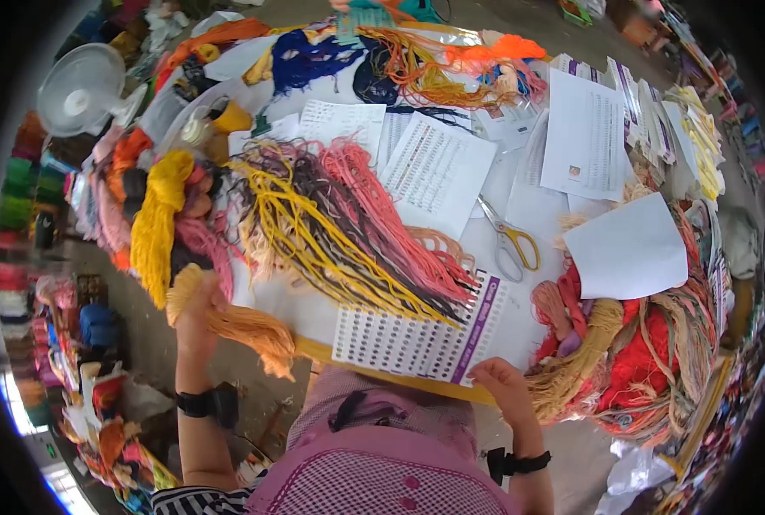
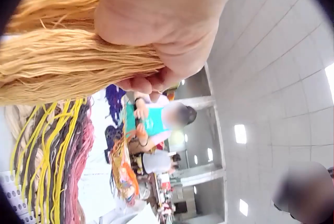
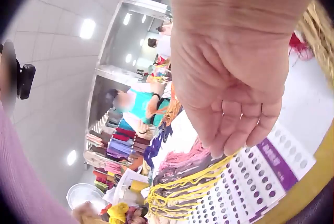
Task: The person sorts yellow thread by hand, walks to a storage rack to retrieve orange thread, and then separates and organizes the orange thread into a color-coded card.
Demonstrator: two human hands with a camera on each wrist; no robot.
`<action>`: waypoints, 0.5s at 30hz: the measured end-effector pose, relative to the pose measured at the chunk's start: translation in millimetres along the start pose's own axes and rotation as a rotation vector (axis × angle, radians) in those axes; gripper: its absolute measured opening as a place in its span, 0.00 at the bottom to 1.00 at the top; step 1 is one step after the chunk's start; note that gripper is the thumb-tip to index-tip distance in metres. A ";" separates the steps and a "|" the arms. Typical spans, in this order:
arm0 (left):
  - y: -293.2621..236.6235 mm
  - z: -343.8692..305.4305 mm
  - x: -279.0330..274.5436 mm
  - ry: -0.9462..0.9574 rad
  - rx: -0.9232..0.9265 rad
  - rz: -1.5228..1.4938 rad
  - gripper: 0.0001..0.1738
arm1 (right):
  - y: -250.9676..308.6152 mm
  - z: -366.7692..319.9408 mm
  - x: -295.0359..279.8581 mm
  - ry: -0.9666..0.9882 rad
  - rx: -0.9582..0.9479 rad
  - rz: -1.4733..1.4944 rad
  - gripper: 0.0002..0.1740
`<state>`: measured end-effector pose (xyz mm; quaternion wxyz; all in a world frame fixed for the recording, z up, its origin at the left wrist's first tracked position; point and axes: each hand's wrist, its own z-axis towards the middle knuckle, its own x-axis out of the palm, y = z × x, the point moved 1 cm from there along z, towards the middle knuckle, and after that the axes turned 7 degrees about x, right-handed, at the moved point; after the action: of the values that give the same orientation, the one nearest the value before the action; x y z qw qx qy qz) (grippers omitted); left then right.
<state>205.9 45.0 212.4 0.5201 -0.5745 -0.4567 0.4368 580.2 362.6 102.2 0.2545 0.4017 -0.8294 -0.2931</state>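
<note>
My left hand [image 1: 197, 319] grips a light orange skein of thread [image 1: 258, 333] at the table's left front edge. The skein's loose end hangs to the right of the fist, and in the left wrist view its strands [image 2: 62, 65] spread out from under the fingers. At the front edge lies a white punched card [image 1: 391, 345] with a purple stripe. Yellow, dark and pink threads [image 1: 348, 232] run from its holes across the table. My right hand [image 1: 501, 384] is by the card's right corner, fingers loosely bent with nothing showing between them.
Scissors [image 1: 513, 240] lie right of the threads, near printed sheets [image 1: 438, 167]. A blank sheet [image 1: 627, 246] covers part of a pile of red and tan skeins [image 1: 601, 343]. A yellow skein [image 1: 157, 223] hangs at the left, near a fan [image 1: 82, 90]. Across the table stands another person [image 2: 156, 119].
</note>
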 end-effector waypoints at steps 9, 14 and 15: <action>87.6 25.7 89.5 1.220 -0.013 0.091 0.19 | 25.3 76.1 139.9 0.094 -0.052 0.099 0.09; 99.0 -11.1 147.4 0.946 -0.643 -0.316 0.29 | 33.9 91.5 152.1 0.017 -0.243 0.129 0.16; 104.0 -15.3 151.4 0.940 -0.643 -0.385 0.32 | 33.0 91.8 153.2 -0.008 -0.337 0.124 0.17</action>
<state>258.6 185.8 105.9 0.5362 -0.7416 -0.3830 -0.1263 418.9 280.2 89.5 0.3327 0.3002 -0.7928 -0.4132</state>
